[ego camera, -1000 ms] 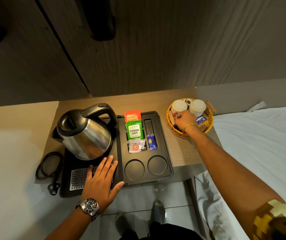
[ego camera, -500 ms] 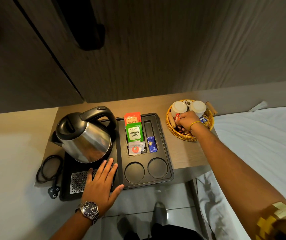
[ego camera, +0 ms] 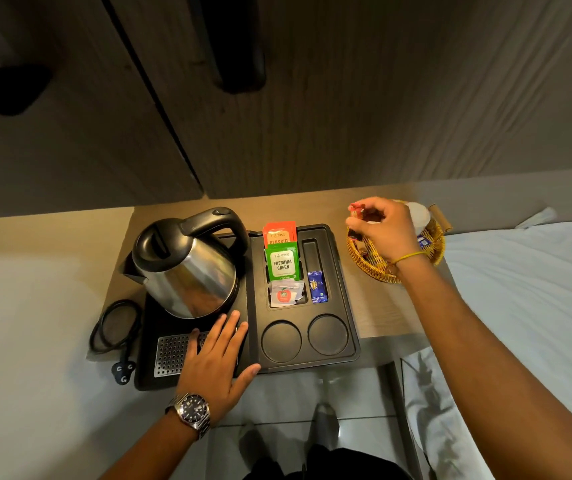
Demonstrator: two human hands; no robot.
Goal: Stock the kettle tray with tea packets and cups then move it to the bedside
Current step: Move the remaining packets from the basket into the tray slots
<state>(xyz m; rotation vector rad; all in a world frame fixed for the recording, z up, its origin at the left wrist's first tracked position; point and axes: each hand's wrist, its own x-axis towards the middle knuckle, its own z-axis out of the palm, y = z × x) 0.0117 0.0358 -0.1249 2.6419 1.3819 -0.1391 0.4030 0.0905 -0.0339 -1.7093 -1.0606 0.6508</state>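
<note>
Two round cup wells (ego camera: 303, 337) nearest on the kettle tray (ego camera: 345, 299) empty, so cups not yet placed. Left hand (ego camera: 217, 355) flat and unclenched on the tray's front. Beyond, tea packets (ego camera: 281, 259) upright in their slot. Farthest, right hand (ego camera: 381, 228) raised over the wicker basket (ego camera: 374, 268), pinching a small red sachet (ego camera: 357, 207). Move to bedside not begun.

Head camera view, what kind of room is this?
Likely a hotel guest room: a kettle on a tray stocked with tea packets, a wicker basket of cups, and a white-sheeted bed beside the table.
</note>
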